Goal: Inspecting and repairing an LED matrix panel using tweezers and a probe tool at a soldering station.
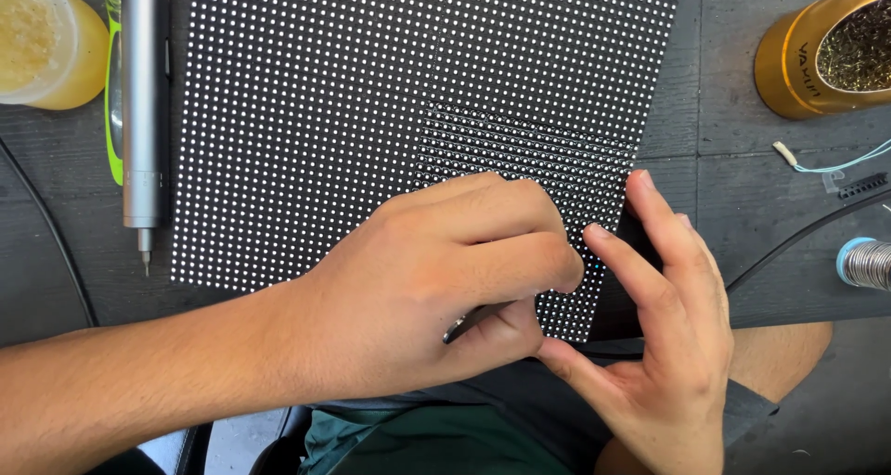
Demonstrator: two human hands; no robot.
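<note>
From the head camera I see the black LED matrix panel lying flat on the dark workbench, its long axis running left to right, stretching up and away from both hands. My left hand is curled shut on a thin dark tool, pressed onto the panel's near right corner. My right hand is spread open, fingertips touching that corner's right edge, just beside the left hand. An electric screwdriver lies well apart on the left.
</note>
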